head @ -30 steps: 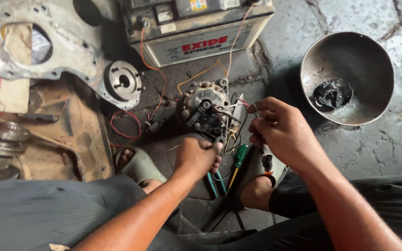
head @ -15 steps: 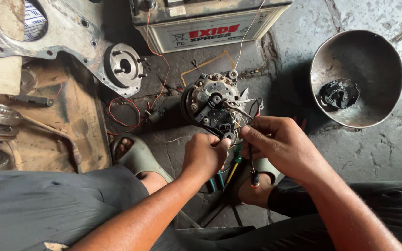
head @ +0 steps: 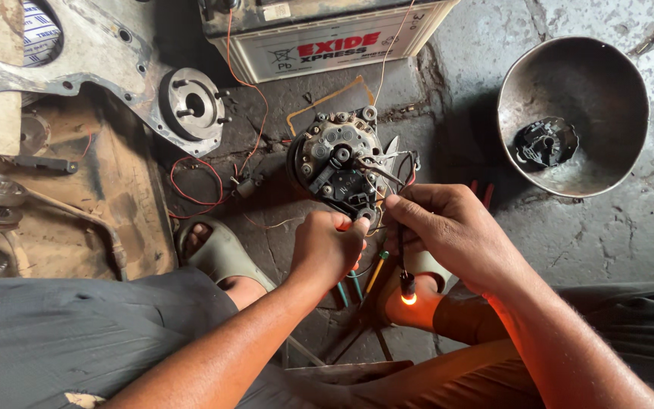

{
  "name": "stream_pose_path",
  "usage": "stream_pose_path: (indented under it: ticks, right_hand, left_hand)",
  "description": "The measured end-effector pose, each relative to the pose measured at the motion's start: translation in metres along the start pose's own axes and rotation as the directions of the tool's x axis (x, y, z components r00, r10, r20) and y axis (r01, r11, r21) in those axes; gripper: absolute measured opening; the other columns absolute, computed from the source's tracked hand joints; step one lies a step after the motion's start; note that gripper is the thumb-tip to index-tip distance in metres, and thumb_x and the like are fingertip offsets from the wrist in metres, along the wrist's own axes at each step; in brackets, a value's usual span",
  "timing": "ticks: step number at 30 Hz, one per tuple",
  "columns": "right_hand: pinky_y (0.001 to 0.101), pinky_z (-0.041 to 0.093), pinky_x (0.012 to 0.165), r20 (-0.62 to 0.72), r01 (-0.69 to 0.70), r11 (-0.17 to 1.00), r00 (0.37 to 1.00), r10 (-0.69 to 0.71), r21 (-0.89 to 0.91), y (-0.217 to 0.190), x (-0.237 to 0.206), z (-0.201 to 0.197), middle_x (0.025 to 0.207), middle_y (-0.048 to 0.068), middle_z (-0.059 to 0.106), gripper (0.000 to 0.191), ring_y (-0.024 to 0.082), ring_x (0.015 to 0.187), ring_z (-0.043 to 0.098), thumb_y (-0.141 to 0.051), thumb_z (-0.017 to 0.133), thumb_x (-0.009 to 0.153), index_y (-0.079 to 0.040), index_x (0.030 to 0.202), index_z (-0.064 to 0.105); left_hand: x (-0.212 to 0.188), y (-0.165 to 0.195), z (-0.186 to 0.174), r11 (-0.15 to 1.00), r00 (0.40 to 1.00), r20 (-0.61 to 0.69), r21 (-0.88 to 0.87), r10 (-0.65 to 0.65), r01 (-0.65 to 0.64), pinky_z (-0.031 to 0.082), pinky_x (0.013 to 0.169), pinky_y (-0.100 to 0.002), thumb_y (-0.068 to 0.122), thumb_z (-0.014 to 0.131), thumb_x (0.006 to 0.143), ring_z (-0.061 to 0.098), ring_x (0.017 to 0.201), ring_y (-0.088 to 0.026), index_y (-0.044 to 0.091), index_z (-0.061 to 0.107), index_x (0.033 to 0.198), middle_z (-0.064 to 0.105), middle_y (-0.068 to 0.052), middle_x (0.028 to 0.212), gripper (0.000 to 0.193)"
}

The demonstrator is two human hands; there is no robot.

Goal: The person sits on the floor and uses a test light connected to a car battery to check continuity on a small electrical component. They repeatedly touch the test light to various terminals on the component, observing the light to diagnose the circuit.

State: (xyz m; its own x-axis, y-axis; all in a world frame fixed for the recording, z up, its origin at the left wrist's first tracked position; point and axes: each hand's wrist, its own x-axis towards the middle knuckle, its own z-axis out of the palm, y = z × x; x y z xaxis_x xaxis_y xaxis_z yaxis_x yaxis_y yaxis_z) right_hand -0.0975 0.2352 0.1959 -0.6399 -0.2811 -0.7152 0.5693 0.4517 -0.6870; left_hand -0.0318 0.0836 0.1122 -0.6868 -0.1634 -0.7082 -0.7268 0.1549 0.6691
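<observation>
We see the round grey metal alternator [head: 338, 163] on the concrete floor at twelve o'clock from both hands. Our left hand [head: 327, 246] is closed around a red-handled tool at its lower edge. Our right hand [head: 456, 231] pinches thin wires [head: 387, 176]; a small glowing orange test bulb [head: 408, 297] dangles at six o'clock.

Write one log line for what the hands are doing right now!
left hand: fingertips on alternator | right hand: pinching wire, lit bulb hanging below | battery behind
</observation>
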Motion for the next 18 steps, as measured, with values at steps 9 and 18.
stream_pose_path:
  ticks: [9,18]
  right_hand:
    - [0.028,0.053,0.053,0.002,-0.041,0.997,0.999,0.041,0.058,-0.0014,-0.0005,0.0013,0.071,0.007,0.07,0.037,0.011,0.06,0.063,-0.032,0.058,0.1,0.001,0.09,0.072]
    - [0.0306,0.05,0.051,-0.031,-0.034,0.999,0.999,0.034,0.003,-0.0009,-0.0026,0.0008,0.067,0.007,0.07,0.044,0.012,0.056,0.061,-0.036,0.058,0.099,0.003,0.084,0.072]
  left_hand:
    - [0.0014,-0.0026,-0.0006,0.999,1.0,0.015,-0.053,-0.007,0.007,0.048,0.044,-0.032,0.029,0.071,0.089,0.06,0.042,-0.012,0.002,0.069,0.062,0.065,-0.005,0.052,0.039]
    - [0.0013,-0.0049,0.0,0.998,0.999,0.031,-0.067,-0.021,0.023,0.048,0.044,-0.031,0.029,0.07,0.09,0.059,0.041,-0.013,0.002,0.068,0.061,0.063,-0.005,0.05,0.04]
